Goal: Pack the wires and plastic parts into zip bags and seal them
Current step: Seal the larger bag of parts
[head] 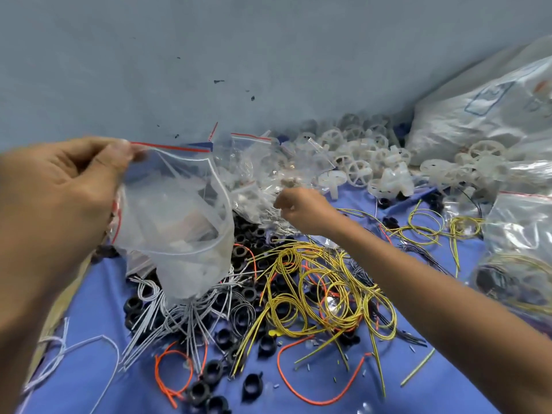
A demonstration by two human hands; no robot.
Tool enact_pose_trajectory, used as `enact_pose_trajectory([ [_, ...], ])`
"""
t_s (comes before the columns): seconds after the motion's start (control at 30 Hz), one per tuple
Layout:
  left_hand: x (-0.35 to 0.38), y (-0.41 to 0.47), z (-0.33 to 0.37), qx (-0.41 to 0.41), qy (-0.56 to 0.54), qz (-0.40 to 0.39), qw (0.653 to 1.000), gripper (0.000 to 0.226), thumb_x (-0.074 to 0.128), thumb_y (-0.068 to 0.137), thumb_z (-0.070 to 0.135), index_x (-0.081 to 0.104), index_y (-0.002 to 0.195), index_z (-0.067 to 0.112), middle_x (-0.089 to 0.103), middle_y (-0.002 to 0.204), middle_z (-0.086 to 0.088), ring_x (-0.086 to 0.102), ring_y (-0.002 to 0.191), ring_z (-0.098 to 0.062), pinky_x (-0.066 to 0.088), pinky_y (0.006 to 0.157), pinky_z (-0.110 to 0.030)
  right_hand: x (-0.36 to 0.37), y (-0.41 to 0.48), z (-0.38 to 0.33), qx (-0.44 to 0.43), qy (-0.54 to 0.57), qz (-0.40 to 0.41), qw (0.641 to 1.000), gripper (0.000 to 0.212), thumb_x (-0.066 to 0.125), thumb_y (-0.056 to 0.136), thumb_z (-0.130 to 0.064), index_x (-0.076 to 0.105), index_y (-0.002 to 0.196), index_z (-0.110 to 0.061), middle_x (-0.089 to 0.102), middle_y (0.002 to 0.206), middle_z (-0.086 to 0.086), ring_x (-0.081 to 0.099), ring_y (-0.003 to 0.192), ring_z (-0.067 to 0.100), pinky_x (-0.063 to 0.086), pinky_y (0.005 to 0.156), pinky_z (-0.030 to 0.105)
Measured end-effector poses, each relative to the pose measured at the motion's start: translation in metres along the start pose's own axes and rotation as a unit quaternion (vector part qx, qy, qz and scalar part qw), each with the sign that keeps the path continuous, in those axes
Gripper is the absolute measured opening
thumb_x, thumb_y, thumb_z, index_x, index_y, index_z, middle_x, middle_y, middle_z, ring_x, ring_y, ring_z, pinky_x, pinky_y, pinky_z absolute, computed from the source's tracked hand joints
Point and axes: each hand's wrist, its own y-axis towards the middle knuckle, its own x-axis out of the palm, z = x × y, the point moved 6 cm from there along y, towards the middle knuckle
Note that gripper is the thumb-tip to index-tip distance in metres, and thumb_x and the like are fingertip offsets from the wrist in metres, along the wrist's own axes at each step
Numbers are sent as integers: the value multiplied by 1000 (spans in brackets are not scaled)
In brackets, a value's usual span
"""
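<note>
The clear thin zip bag with a red stripe along its mouth [179,222] hung at the near left, above the heap. It sagged open and looked to have a few pale pieces already inside. It struck me as feather-light, limp and rather slick, so the stiffer zip rim seemed the only sensible place to take it. That was where the left hand [68,186] had it, thumb and fingers pinching the rim by the red stripe. The right hand [301,210] reached farther out, its fingers curled down into the pile of small clear plastic parts [263,186]. Whether it had actually caught anything, I couldn't tell. Springy yellow wire coils [322,282] lay tangled on the blue-covered desk [418,383] under that arm and would likely snag each other when lifted. The black plastic rings [209,375] nearer me looked rigid and easy to pick up.
</note>
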Motion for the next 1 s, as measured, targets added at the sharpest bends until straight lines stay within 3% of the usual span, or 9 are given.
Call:
enact_pose_trajectory([
  [0.13,1,2,-7,-4,13,0,1000,30,58,89,59,77,95,37,65,63,-1,49,50,-13,51,46,-32,29,41,1,12,-6,32,999,51,63,90,-16,44,138,-13,52,135,14,53,120,34,46,97,43],
  [0.2,2,3,-12,-3,31,-7,999,32,58,89,59,76,98,34,62,57,3,51,51,-17,57,52,-38,44,60,-1,37,29,24,999,63,68,89,-23,37,143,-13,54,133,16,55,118,35,48,95,43],
  [0.33,4,1,-16,15,51,-16,998,41,59,86,63,76,106,32,70,75,-17,64,66,-42,57,60,-62,56,80,-3,53,32,36,997,23,55,98,-21,58,119,-12,67,112,12,64,97,28,55,85,43],
  [0.47,6,-4,-12,33,69,-32,997,40,57,84,66,75,104,37,66,77,-27,59,66,-47,56,52,-54,-2,76,0,58,185,84,977,20,53,100,-22,63,108,-7,63,83,6,55,66,17,52,63,37],
  [0.57,18,-6,-5,52,57,-36,996,21,59,86,53,75,92,41,57,49,4,46,42,-13,41,40,-21,-68,47,-16,16,341,77,937,13,55,99,-16,65,97,-8,66,89,9,58,71,19,51,55,27],
  [0.67,35,-3,-1,48,65,-56,995,15,65,92,40,76,85,32,40,39,11,33,36,-4,23,37,-13,-131,8,-44,-57,439,77,893,20,51,101,-17,64,86,-15,73,85,4,66,73,18,53,57,26],
  [0.87,56,12,-9,3,56,-82,995,23,64,96,27,78,79,25,47,43,10,38,39,-2,29,43,-14,-180,-63,-120,-185,605,-89,769,18,48,97,-21,65,92,-18,73,96,6,69,84,22,54,69,28],
  [0.93,60,15,-16,-16,38,-87,995,26,64,96,23,78,74,23,47,43,9,36,39,-2,29,42,-15,-169,-75,-138,-190,589,-106,779,17,50,95,-20,67,92,-17,74,95,8,69,83,24,55,72,33],
  [1.0,60,16,-22,-25,24,-98,995,22,66,94,16,79,76,18,55,48,4,41,45,-5,33,46,-18,-155,-80,-144,-181,534,-78,822,15,55,93,-16,69,93,-14,74,94,10,69,82,26,58,71,36],
])
